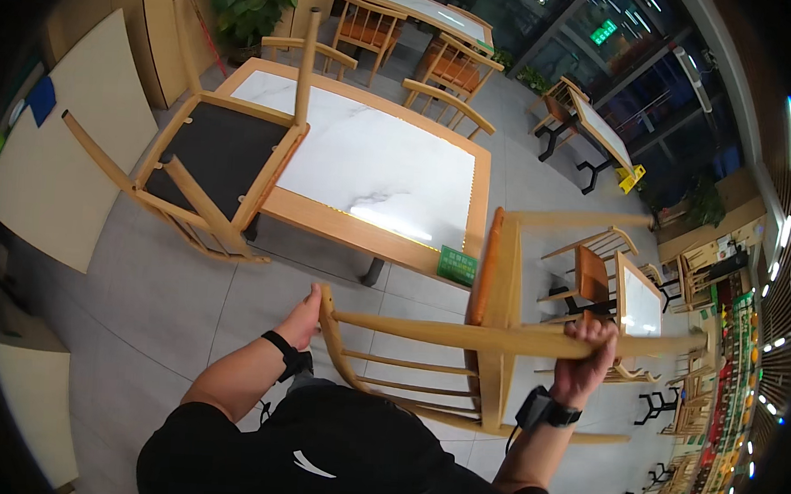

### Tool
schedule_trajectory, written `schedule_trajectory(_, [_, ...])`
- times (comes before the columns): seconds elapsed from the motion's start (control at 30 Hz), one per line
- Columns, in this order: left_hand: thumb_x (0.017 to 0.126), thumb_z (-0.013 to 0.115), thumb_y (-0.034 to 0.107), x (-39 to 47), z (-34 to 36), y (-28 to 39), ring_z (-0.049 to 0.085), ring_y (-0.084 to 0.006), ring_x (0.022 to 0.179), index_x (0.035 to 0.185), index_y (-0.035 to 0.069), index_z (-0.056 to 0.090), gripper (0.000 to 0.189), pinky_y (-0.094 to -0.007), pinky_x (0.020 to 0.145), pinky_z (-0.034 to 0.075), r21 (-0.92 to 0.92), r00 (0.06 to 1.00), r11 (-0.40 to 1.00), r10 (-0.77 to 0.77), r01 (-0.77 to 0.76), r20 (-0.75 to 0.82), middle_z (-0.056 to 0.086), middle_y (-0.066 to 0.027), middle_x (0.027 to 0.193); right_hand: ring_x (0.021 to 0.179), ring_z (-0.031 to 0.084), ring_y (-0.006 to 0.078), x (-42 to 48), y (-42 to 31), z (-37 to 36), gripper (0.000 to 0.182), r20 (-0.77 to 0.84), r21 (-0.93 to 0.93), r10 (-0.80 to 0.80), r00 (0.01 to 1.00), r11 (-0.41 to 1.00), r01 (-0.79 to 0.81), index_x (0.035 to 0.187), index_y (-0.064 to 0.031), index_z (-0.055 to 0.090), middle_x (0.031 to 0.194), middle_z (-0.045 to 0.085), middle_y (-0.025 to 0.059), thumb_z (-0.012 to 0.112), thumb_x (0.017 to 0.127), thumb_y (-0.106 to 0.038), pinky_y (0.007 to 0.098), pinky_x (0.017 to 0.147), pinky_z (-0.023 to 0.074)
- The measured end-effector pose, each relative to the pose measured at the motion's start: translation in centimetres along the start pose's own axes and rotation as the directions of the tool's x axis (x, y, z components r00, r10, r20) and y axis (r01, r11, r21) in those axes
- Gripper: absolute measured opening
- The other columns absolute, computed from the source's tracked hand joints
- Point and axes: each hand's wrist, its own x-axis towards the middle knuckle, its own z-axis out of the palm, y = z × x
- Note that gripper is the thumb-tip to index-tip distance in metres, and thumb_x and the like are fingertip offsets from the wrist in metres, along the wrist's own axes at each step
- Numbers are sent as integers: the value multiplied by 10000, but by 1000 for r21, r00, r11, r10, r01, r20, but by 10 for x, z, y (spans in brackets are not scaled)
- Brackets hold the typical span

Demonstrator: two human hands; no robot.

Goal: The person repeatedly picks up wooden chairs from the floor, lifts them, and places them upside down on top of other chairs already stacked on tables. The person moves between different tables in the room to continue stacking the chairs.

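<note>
A wooden spindle-back chair [496,319] is held on its side in front of my body, its seat edge-on and its legs pointing right. My right hand [589,354] grips one of its legs. At the end of the curved top rail is my left hand [303,319], holding it; part of the fingers is hidden behind the rail. Before me stands a table [380,159] with a white marble-look top and a wood border. Another wooden chair [219,157] rests upside down over the table's left end, its dark underside and legs facing up.
A green sign [457,266] bearing writing sits at the table's near right corner. Two chair backs [448,107] stand along the far side. A pale panel [72,143] leans at left. More tables [641,300] and chairs stand at right, with a yellow floor sign [630,179] beyond.
</note>
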Motion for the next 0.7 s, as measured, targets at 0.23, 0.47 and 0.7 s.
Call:
schedule_trajectory(0.23, [952,213,574,46,-58,-73,348,-405,1267,1397,122,291,639,-535,1030,268,-124,949,950,-263,287,176,357,-105,1413,741,510,209,33,75,107,151,-4,-239,205,979,950,-200,924,-75,440,756,502,67,572,852,-72,403,741,450])
schedule_trajectory(0.47, [944,184,588,58,-77,-47,302,-440,1294,1425,122,228,671,-561,1045,254,-222,970,944,-231,243,80,304,-93,1447,727,528,203,63,119,130,147,79,-257,301,950,927,-273,895,-61,447,753,521,79,579,837,-29,396,741,468])
schedule_trajectory(0.7, [914,245,625,97,-104,-73,560,-359,1003,1280,109,427,658,-530,850,452,-95,901,952,-307,292,-307,553,-167,1116,778,605,171,86,186,132,179,190,-415,464,865,836,-358,889,-33,499,832,567,61,656,805,-50,313,696,499])
